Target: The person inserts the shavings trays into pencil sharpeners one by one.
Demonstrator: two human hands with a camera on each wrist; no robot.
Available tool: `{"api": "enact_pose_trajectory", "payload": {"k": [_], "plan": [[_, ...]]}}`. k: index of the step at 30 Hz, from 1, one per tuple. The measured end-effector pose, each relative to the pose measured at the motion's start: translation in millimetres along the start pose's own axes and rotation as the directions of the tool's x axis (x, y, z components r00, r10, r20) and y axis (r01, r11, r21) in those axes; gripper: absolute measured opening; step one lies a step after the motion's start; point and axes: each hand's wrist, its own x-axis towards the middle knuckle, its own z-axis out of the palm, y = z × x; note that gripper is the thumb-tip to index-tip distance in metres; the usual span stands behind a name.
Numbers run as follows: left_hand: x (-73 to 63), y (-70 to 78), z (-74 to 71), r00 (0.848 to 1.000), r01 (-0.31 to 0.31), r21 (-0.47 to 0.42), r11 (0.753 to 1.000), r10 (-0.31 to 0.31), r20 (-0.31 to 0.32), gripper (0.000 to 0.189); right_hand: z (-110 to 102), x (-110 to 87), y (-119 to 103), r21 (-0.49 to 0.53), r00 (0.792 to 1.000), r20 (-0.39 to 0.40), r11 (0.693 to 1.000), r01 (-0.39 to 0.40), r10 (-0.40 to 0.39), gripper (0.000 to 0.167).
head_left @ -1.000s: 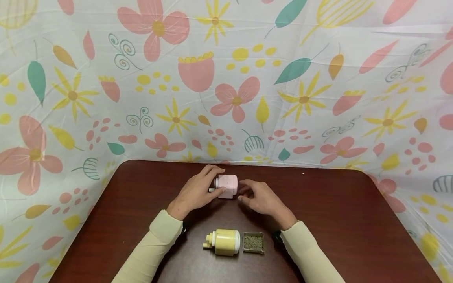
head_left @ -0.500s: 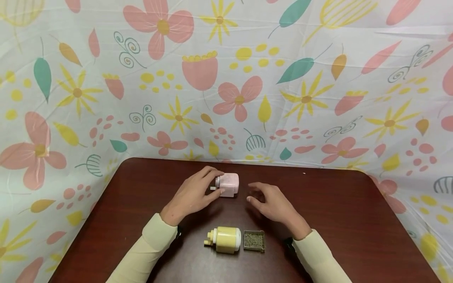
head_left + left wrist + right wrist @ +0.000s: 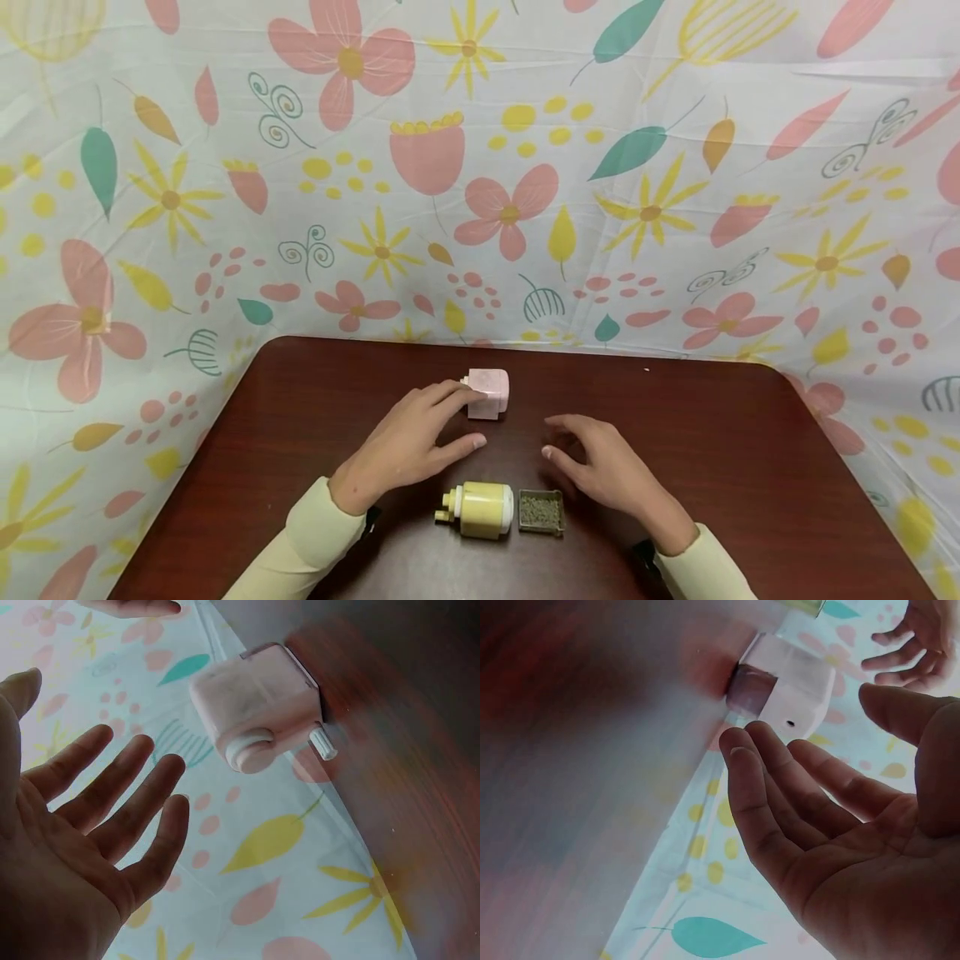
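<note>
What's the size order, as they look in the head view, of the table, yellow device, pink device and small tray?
1. Table
2. Yellow device
3. Pink device and small tray: too alike to rank; the left hand partly covers the former.

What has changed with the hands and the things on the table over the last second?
The left hand has let go of the pink device and drawn back toward the person. The right hand has moved rightward and toward the person too. The pink device, yellow device and small tray look unmoved.
</note>
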Motion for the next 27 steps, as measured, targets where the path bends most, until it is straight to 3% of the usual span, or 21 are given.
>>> {"api": "enact_pose_trajectory", "payload": {"k": [12, 22, 27], "plan": [[-25.9, 19.5, -1.5, 0.992, -0.082, -0.028, 0.996, 0.085, 0.098, 0.06, -1, -26.0, -15, -0.028, 0.996, 0.053, 0.997, 0.075, -0.074, 0.042], [-35.4, 30.5, 0.1, 0.983, -0.102, -0.037, 0.994, 0.107, 0.152, 0.064, 2, -36.8, -21, -0.071, 0.994, 0.091, 0.995, 0.074, -0.067, 0.053], [-42.7, 31.2, 6.0, 0.978, -0.124, -0.042, 0.991, 0.129, 0.162, 0.062, 4, -39.3, -23, -0.095, 0.989, 0.105, 0.988, 0.118, -0.108, 0.054]]}}
